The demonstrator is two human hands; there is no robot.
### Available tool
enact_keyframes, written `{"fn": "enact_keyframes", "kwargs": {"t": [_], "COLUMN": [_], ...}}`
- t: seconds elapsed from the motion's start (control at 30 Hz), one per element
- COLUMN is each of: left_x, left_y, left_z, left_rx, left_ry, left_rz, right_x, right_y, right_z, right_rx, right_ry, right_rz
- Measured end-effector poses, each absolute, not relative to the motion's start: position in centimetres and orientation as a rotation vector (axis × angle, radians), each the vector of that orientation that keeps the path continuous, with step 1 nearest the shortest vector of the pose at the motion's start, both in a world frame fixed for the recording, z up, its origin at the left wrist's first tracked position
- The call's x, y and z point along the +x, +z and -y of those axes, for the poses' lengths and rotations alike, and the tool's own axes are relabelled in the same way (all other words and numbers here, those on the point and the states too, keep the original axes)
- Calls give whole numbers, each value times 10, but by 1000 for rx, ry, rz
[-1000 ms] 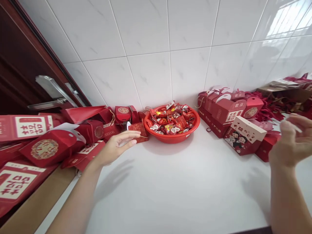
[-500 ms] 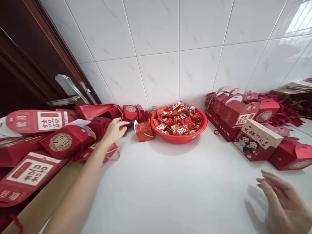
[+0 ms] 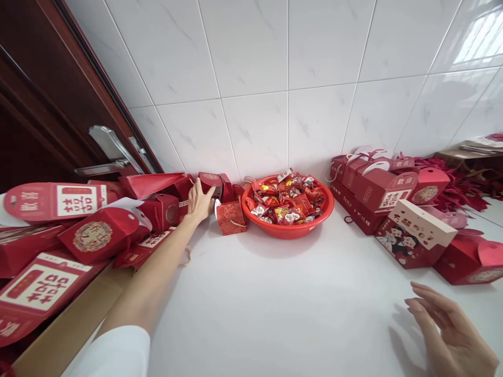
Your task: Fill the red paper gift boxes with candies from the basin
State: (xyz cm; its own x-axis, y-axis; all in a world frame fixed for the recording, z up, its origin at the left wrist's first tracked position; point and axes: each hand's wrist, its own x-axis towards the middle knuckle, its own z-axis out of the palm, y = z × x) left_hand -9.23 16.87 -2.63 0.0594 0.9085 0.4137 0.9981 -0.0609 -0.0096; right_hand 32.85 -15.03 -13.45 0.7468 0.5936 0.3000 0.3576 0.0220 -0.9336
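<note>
At the back left, my left hand (image 3: 199,201) has its fingers at a small red box with a round gold pattern (image 3: 211,178); the fingertips are partly hidden against it. Just right of that hand stands a small patterned red box (image 3: 231,217) with a cord handle. My right hand (image 3: 448,330) hovers over the white table at the lower right, fingers apart and nothing in them. The cream and red box with cartoon figures (image 3: 412,235) is the nearest thing beyond it.
A red basket (image 3: 288,229) of wrapped candies sits by the tiled wall. Red boxes (image 3: 94,234) are heaped at the left on brown cardboard (image 3: 78,314). More red boxes (image 3: 377,188) stand at the right, before dark red shreds. A door handle (image 3: 113,157) is at the upper left.
My left hand has reached further back and right, onto the small red box, and a white sleeve now shows. My right hand has shifted slightly left and down in view.
</note>
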Motion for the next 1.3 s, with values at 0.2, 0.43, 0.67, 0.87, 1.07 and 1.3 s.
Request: {"fn": "enact_keyframes", "kwargs": {"t": [0.2,0.43,0.67,0.87,1.07,1.3], "left_x": [-80,-73,-73,-86,-56,15], "left_y": [-3,7,19,55,80,32], "left_z": [-183,-203,-202,-168,-81,9], "left_rx": [-1927,-1838,-1854,-1818,-2238,-3089], "left_ry": [-644,-743,-815,-1085,-1180,-736], "left_rz": [2065,2217,2270,1981,1487,1186], "right_x": [331,336,336,337,320,260], "right_y": [-132,-137,-139,-134,-76,-10], "right_z": [148,147,145,132,88,47], "right_rx": [-1650,-1693,-1670,-1615,-1291,-910], "right_ry": [214,168,167,71,-19,116], "right_rz": [823,845,888,1078,1533,1998]}}
